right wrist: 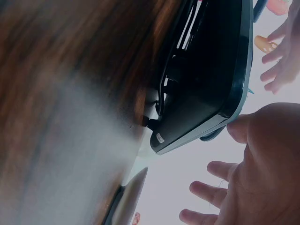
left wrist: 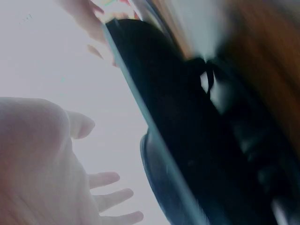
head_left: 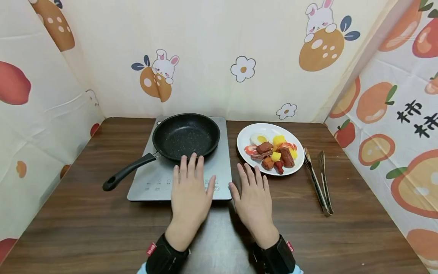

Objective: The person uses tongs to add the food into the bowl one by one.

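Note:
My left hand (head_left: 190,190) lies flat, fingers straight, on the front of a grey induction cooktop (head_left: 219,171), its fingertips near the rim of a black frying pan (head_left: 186,136). The pan sits empty on the cooktop with its handle (head_left: 128,172) pointing front-left. My right hand (head_left: 253,194) rests flat on the wooden table (head_left: 359,205) just right of the cooktop's front corner, holding nothing. A white plate (head_left: 251,133) with an egg half, yellow chunks and brown meat pieces stands right of the pan. In the wrist views the left hand (left wrist: 42,164), the right hand (right wrist: 262,164) and the cooktop's side (right wrist: 206,84) appear blurred.
Metal tongs (head_left: 318,180) lie on the table right of the plate. Cloth walls printed with rabbits and fruit enclose the table at the back (head_left: 219,57), left and right. Bare wood shows at the table's front left (head_left: 68,228).

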Action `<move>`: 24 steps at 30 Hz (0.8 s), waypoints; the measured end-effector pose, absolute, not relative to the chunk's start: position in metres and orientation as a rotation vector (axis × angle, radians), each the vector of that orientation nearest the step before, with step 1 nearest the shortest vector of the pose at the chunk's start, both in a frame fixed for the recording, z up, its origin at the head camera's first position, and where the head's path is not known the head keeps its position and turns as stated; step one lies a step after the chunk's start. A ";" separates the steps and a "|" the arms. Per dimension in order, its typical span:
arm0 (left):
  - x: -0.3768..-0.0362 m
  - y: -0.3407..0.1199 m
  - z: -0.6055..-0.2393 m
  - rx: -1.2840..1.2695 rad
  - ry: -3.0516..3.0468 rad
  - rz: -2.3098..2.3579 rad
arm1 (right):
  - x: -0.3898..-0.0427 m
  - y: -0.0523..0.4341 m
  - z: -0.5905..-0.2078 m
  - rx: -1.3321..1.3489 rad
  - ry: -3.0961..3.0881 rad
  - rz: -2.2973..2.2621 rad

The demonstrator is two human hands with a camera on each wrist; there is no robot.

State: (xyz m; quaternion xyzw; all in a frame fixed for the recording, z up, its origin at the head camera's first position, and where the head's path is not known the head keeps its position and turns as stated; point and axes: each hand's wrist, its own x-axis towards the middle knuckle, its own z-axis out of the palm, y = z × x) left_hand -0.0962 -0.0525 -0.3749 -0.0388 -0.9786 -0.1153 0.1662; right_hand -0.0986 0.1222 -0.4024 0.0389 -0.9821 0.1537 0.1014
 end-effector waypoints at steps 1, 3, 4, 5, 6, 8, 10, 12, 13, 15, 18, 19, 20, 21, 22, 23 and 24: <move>-0.098 -0.059 -0.372 -0.117 -2.780 -0.324 | -0.099 0.122 -0.402 0.111 -2.904 0.461; -0.103 -0.076 -0.367 -0.125 -2.754 -0.290 | -0.100 0.121 -0.402 0.104 -2.909 0.472; -0.105 -0.087 -0.365 -0.130 -2.731 -0.263 | -0.100 0.121 -0.402 0.100 -2.911 0.478; -0.108 -0.098 -0.364 -0.142 -2.697 -0.229 | -0.100 0.121 -0.402 0.098 -2.912 0.481; -0.110 -0.109 -0.363 -0.147 -2.657 -0.204 | -0.101 0.121 -0.402 0.096 -2.913 0.482; -0.115 -0.131 -0.360 -0.162 -2.573 -0.149 | -0.100 0.121 -0.402 0.090 -2.919 0.476; -0.120 -0.152 -0.359 -0.177 -2.508 -0.096 | -0.100 0.121 -0.401 0.091 -2.917 0.470; -0.124 -0.169 -0.358 -0.199 -2.472 -0.066 | -0.099 0.121 -0.401 0.097 -2.918 0.463; -0.126 -0.176 -0.358 -0.221 -2.472 -0.044 | -0.099 0.121 -0.400 0.101 -2.919 0.463; -0.128 -0.187 -0.359 -0.270 -2.506 -0.029 | -0.098 0.121 -0.400 0.105 -2.925 0.460; -0.132 -0.198 -0.360 -0.323 -2.604 -0.059 | -0.097 0.118 -0.401 0.121 -2.935 0.462; -0.133 -0.201 -0.360 -0.327 -2.636 -0.075 | -0.097 0.116 -0.401 0.129 -2.937 0.462; -0.135 -0.203 -0.360 -0.326 -2.662 -0.091 | -0.096 0.115 -0.401 0.136 -2.941 0.461; -0.136 -0.204 -0.360 -0.326 -2.676 -0.100 | -0.096 0.114 -0.402 0.143 -2.944 0.461; -0.137 -0.206 -0.360 -0.329 -2.682 -0.105 | -0.096 0.113 -0.402 0.149 -2.947 0.460; -0.139 -0.207 -0.361 -0.342 -2.680 -0.104 | -0.096 0.112 -0.402 0.153 -2.951 0.457; -0.140 -0.208 -0.360 -0.353 -2.677 -0.098 | -0.095 0.111 -0.402 0.153 -2.954 0.460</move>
